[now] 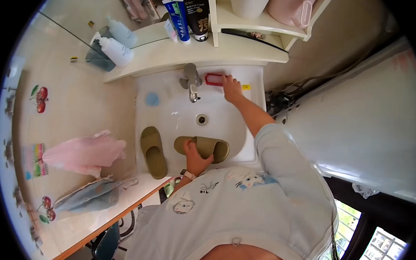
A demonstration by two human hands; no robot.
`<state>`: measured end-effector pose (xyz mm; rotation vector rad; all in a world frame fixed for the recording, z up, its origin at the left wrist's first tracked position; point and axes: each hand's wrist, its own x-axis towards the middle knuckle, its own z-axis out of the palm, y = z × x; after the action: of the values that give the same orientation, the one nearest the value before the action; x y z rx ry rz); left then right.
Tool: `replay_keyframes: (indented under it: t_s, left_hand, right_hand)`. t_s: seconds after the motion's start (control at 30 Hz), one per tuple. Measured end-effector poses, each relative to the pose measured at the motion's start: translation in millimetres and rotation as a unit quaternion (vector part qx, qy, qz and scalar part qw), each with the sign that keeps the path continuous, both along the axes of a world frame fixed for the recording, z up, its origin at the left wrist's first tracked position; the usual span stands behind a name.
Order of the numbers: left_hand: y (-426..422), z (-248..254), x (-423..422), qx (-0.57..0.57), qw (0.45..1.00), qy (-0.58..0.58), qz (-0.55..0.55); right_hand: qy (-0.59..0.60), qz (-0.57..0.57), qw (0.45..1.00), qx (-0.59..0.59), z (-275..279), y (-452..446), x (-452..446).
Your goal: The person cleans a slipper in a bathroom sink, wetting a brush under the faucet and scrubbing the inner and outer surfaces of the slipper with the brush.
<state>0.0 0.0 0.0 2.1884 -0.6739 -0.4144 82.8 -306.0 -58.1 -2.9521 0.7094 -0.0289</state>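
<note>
My left hand [197,159], with a watch on its wrist, grips an olive-green slipper [223,149] at the front of the white sink [238,126]. That slipper lies sideways, its thumb side and fingers pressed around it. The other olive slipper [152,148] rests on the sink's left edge, apart from both hands. At the back rim, right of the tap, my right hand [231,88] has its fingers closed on the end of a red scrubbing brush [214,79]. Part of the brush is hidden under those fingers.
A metal tap [190,80] stands over the drain [202,120]. Behind it, a cream shelf [174,55] carries a white pump bottle [116,51], a blue tube [177,19] and a dark tube [197,18]. A pink cloth [84,152] hangs left; a large white appliance [362,109] stands right.
</note>
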Motion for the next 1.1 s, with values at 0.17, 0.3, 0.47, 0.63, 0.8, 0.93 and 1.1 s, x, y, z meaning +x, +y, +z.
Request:
replay_keyframes:
  t_s: [0.17,0.3,0.47,0.63,0.8,0.93,1.1]
  left_hand:
    - [-37.7,-14.0,14.0,-0.012,0.999,0.036,-0.031]
    - [-61.6,-28.7,12.6,-0.014,0.995,0.009,-0.094]
    - [-88.1,-28.8,25.9,0.004,0.989,-0.004,-0.151]
    - [-93.2,-21.6,30.8,-0.018,0.992,-0.009,-0.122]
    - [-142.7,-11.1,45.4,-0.115,0.98,-0.105,-0.12]
    - [-217.1,-23.7,63.6,-0.161,0.97,-0.148,-0.105]
    - [-258.9,-38.9,72.8,-0.006,0.986,-0.133,-0.098]
  right_hand:
    - [0.037,-0.066,0.995,0.062,-25.3,-12.5,4.8]
    - [0.102,-0.074,0.988,0.092,4.0,-4.7,-18.9]
    - [0.068,-0.08,0.991,0.088,4.7,-2.9,-22.4]
    - [-0.103,-0.297,0.779,0.542,35.4,-13.9,-92.7]
    - [-0.294,-0.276,0.533,0.744,93.2,-5.8,-255.2]
    - [-0.391,-0.286,0.432,0.761,84.5,36.7,-339.7]
    - [-0.491,-0.292,0.299,0.764,78.1,75.9,-370.6]
